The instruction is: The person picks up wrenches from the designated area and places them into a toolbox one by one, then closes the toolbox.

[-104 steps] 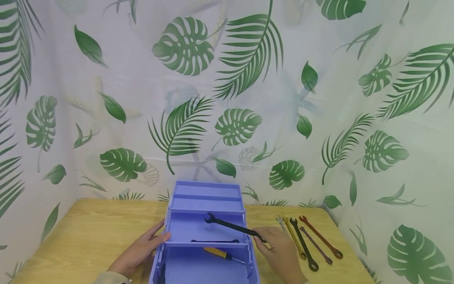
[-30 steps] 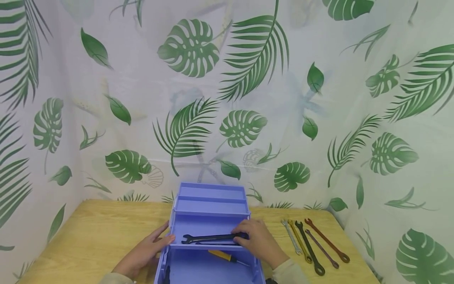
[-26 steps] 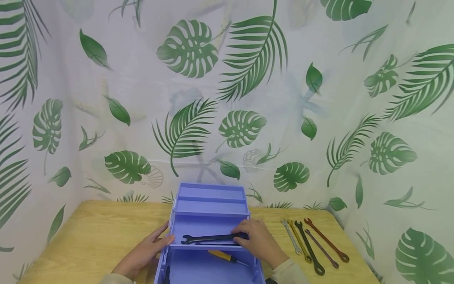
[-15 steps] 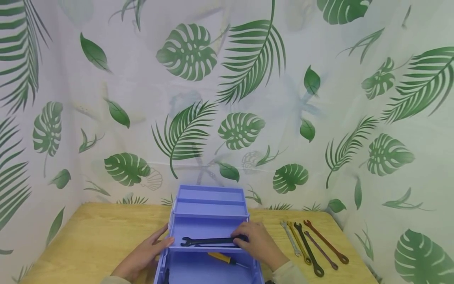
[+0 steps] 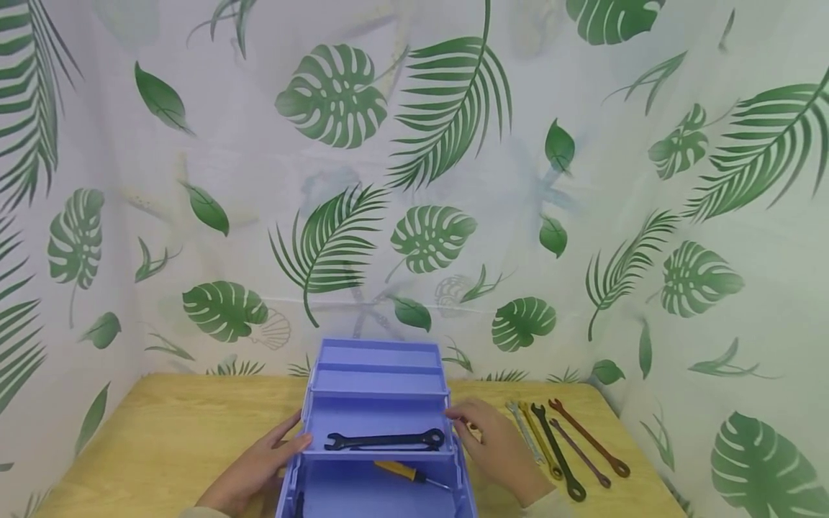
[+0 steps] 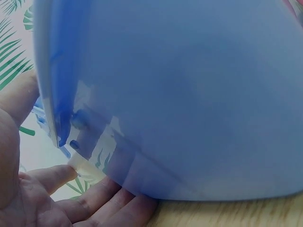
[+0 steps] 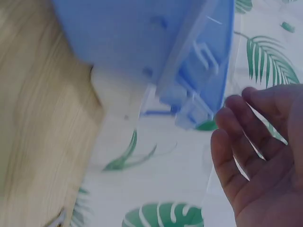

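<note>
A blue toolbox stands with its stepped trays raised. My left hand holds its left side, thumb on the middle tray's edge and the other fingers along the outside. In the left wrist view those fingers lie against the outer wall. A black combination wrench lies across the front of the middle tray, in front of a thinner black wrench that it partly hides. My right hand is by the tray's right edge, fingers loosely bent, holding nothing. The right wrist view shows its fingertips near the box's latch side.
Several wrenches lie side by side right of the box: silver, gold, black, purple and red. A yellow-handled screwdriver and a dark tool are in the bottom compartment. A leaf-patterned sheet encloses the wooden table.
My right hand carried the black combination wrench into the middle tray, held it there, then let go and drew back right. My left hand has stayed on the toolbox.
</note>
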`<state>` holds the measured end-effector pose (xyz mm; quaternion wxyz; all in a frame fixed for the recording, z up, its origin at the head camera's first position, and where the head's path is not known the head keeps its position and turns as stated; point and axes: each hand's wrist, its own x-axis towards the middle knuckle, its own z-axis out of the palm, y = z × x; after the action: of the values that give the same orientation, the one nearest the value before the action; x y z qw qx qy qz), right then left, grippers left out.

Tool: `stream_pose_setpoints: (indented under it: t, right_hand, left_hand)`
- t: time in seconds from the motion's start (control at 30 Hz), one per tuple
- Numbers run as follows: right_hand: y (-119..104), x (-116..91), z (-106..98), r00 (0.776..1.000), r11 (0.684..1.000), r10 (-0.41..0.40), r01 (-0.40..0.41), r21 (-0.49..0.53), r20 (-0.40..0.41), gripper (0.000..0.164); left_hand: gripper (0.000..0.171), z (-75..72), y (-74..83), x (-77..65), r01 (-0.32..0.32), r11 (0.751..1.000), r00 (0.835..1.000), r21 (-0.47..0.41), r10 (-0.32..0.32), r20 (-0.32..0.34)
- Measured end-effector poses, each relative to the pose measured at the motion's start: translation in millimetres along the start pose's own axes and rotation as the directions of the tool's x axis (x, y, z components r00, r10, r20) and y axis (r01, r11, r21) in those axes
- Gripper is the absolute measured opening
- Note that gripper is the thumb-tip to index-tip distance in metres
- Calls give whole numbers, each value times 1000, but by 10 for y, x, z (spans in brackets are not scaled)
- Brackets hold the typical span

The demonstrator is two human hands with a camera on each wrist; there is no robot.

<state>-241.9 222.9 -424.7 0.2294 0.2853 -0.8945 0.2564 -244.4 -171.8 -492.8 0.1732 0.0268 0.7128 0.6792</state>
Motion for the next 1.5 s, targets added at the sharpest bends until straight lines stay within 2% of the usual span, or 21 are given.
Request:
stream_pose_setpoints:
  t: [0.07, 0.13, 0.3, 0.47, 0.67, 0.73, 0.83, 0.97, 1.1, 1.2, 1.23, 1.43, 1.5]
  right_hand:
    - [54, -31, -53, 998, 1000, 19, -19, -1, -65, 24]
    - [106, -69, -109, 994, 998, 63, -65, -17, -93, 26]
    - [266, -193, -252, 968, 963, 243, -249, -107, -64, 21]
    - [521, -350, -344, 906, 888, 422, -404, -221, 40, 16]
    - [776, -497, -420, 853, 834, 510, -457, -309, 114, 15]
    - [834, -539, -410, 820, 814, 551, -487, -316, 156, 15]
    - [904, -581, -371, 768, 791, 599, -523, -318, 228, 17]
    - [971, -603, -322, 715, 764, 638, -538, -357, 286, 19]
    - [1017, -610, -309, 687, 754, 651, -535, -381, 324, 13]
    - [1035, -608, -314, 686, 758, 648, -537, -370, 332, 10]
    - [1036, -605, -312, 680, 751, 656, -547, -369, 328, 11]
    - [1036, -613, -288, 655, 713, 695, -576, -399, 297, 30]
    - [1036, -614, -288, 659, 713, 694, -574, -403, 289, 32]
  left_hand:
    - [85, -11, -4, 17, 6, 1000, 1000, 5, -6, -16]
    - [86, -18, -2, 33, 14, 1000, 999, 10, -14, -38]
    - [87, -23, 43, 55, 17, 1000, 999, 19, -16, -48]
    - [86, -41, 84, 39, 14, 999, 998, 37, -12, -55]
    - [85, -62, 100, 27, -2, 1000, 999, 24, 3, -45]
    - [85, -58, 105, 28, -2, 1000, 999, 13, 2, -36]
    - [84, -41, 103, 9, 3, 999, 999, 52, 0, -47]
    - [82, -13, 62, -18, -5, 998, 998, 64, 9, -59]
    - [83, 5, 34, -23, 1, 1000, 1000, 19, -1, -20]
    - [84, 2, 43, -20, 19, 1000, 1000, 6, -19, 13]
    - [85, -1, 47, -19, 24, 1000, 999, 0, -24, 25]
    - [83, -13, 64, -34, 19, 999, 997, -31, -17, 71]
    - [83, -9, 73, -41, 12, 1000, 998, -24, -11, 62]
